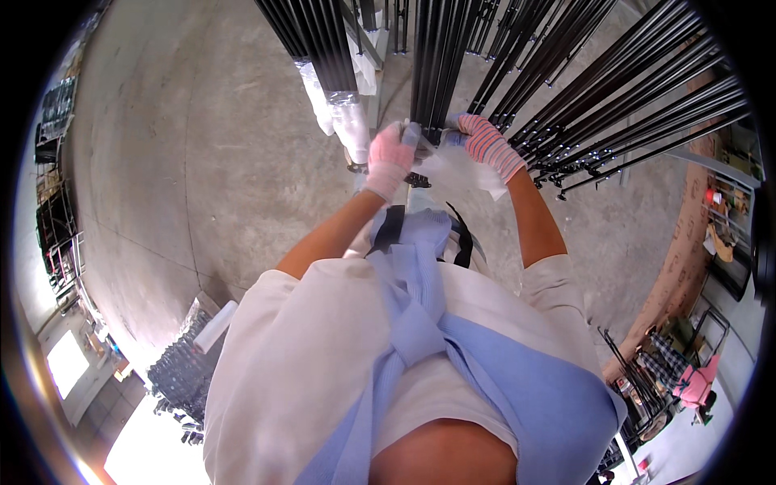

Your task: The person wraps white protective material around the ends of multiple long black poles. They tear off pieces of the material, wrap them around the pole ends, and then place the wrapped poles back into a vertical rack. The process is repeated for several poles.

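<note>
Both my hands wear striped knit gloves and work at the near end of a bundle of black metal tubes point(436, 73). A thin whitish plastic bag point(465, 171) hangs between and below them, its sheet spread toward the right. My right hand point(489, 145) is closed with bent fingers on the bag's upper edge, beside the tube ends. My left hand point(392, 158) is closed at the bag's left edge, left of the tube ends; its fingertips are partly hidden. Just left of it, another bundle of black tubes point(323, 48) has its ends wrapped in clear plastic point(347, 121).
Many more black tubes point(614, 89) fan out at the right, propped on a grey metal rail point(711, 166). Concrete floor point(242, 121) lies around me. Dark wrapped goods point(182, 368) are at lower left. A person in pink point(697, 384) is at far lower right.
</note>
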The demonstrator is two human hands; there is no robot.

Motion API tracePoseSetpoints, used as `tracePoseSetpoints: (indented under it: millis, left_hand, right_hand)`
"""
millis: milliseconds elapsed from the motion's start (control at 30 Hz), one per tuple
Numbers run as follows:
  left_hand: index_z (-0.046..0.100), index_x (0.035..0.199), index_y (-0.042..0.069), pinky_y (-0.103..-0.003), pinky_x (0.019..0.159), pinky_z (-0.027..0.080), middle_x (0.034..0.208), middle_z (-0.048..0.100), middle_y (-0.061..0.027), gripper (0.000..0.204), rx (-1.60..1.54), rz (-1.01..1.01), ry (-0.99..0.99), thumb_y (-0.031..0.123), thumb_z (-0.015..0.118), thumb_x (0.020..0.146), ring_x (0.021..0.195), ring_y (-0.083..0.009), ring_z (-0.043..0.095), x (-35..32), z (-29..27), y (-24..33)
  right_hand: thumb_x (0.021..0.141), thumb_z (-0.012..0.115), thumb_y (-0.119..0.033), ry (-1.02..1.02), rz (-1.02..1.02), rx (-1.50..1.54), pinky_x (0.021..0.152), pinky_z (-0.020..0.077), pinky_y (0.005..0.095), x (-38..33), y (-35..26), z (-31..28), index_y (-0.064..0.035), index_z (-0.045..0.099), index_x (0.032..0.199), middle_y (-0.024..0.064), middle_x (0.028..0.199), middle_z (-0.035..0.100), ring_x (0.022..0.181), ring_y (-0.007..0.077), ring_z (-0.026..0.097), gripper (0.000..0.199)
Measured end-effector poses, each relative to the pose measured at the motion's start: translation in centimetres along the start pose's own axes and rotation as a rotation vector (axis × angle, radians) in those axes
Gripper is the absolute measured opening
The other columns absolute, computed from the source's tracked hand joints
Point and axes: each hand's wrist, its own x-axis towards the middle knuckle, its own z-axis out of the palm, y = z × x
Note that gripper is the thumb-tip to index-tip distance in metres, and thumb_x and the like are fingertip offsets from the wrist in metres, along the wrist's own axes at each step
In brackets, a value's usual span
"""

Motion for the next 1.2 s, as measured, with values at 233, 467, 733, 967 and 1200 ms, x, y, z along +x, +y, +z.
tracePoseSetpoints:
  millis: [233, 467, 733, 967, 1200]
  left_hand:
    - [0.046, 0.102, 0.003, -0.032, 0.077, 0.044, 0.095, 0.054, -0.0131, 0.026, 0.601, 0.437, 0.089, 0.011, 0.049, 0.077, 0.088, -0.0194, 0.054, 0.1, 1.0, -6.0]
    - [0.043, 0.111, 0.008, -0.034, 0.083, 0.040, 0.112, 0.045, -0.0132, 0.063, 1.144, 0.578, 0.530, 0.030, 0.069, 0.058, 0.102, -0.0285, 0.046, 1.9, -0.1, -4.6]
    - [0.055, 0.093, 0.000, -0.024, 0.070, 0.045, 0.084, 0.059, -0.0034, 0.032, 0.036, 0.159, -0.576, 0.000, 0.066, 0.063, 0.076, -0.0085, 0.054, 4.8, -2.3, -1.9]
    - [0.058, 0.093, -0.001, -0.020, 0.064, 0.045, 0.082, 0.061, -0.0036, 0.022, 0.180, 0.202, -0.526, -0.005, 0.052, 0.072, 0.072, -0.0076, 0.054, 4.0, -2.1, -1.3]
    - [0.057, 0.091, -0.002, -0.024, 0.068, 0.049, 0.086, 0.060, -0.0103, 0.020, -0.002, 0.175, -0.493, -0.005, 0.053, 0.071, 0.077, -0.0164, 0.059, 4.7, -2.8, -3.0]
  right_hand:
    - [0.069, 0.052, 0.001, -0.085, 0.136, -0.056, 0.063, 0.0424, 0.0271, -0.1, -3.6, -1.3, -0.0003, 0.055, 0.090, 0.0121, 0.076, 0.060, 0.062, 0.0136, 0.051, 0.022]
    - [0.066, 0.050, 0.005, -0.099, 0.076, 0.212, 0.068, 0.0426, 0.0231, 0.4, -3.4, -0.3, 0.0001, 0.056, 0.096, 0.0085, 0.081, 0.062, 0.070, 0.0085, 0.051, 0.031]
    - [0.068, 0.054, -0.005, -0.119, 0.046, 0.194, 0.070, 0.0436, 0.0275, 0.1, -4.4, -1.1, -0.0015, 0.058, 0.091, 0.0115, 0.081, 0.061, 0.071, 0.0176, 0.056, 0.024]
    - [0.072, 0.057, -0.026, 0.507, -0.036, -0.422, 0.078, 0.0388, 0.0365, -3.4, -10.6, -3.1, -0.0063, 0.058, 0.089, 0.0138, 0.086, 0.058, 0.088, 0.0279, 0.052, 0.026]
    - [0.072, 0.056, -0.038, 0.347, 0.540, -0.027, 0.079, 0.0394, 0.0348, -7.3, -10.9, 5.2, 0.0017, 0.045, 0.105, 0.0195, 0.095, 0.054, 0.091, 0.0314, 0.050, 0.052]
